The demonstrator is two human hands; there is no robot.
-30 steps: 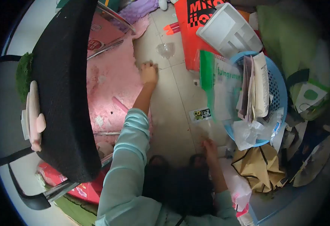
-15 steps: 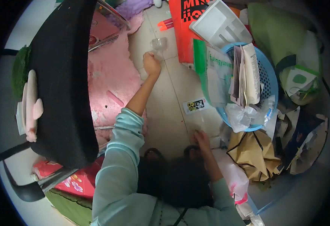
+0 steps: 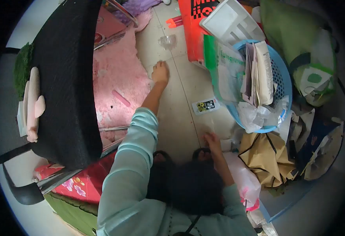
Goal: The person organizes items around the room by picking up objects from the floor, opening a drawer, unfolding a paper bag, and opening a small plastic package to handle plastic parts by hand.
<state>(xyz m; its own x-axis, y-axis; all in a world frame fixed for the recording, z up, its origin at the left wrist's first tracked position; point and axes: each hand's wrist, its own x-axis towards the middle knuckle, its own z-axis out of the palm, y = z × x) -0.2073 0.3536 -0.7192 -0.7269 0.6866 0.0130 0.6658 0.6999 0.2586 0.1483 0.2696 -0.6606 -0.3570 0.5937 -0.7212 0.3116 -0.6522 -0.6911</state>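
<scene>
My left hand [image 3: 160,72] is low over the tiled floor with its fingers curled. Whatever it may hold is too small or hidden to make out. Beyond it, apart from the fingers, a clear cup-like container [image 3: 167,41] lies on the tiles. My right hand [image 3: 212,141] is close to my right foot, its fingers bent together. A faint clear or shiny patch shows above its fingertips, and I cannot tell whether it is held. On the floor past my right hand lies a small printed packet [image 3: 206,106] in white and black.
To the right stands a blue perforated basket [image 3: 284,80] with papers and plastic bags, beside a brown paper bag [image 3: 265,159]. Further back are a red bag [image 3: 190,33] and a white tray [image 3: 231,21]. At left are a pink mat [image 3: 119,74] and black chair [image 3: 68,86].
My left hand has drawn back toward me, farther from the clear container. My right hand has barely moved. The view has shifted slightly.
</scene>
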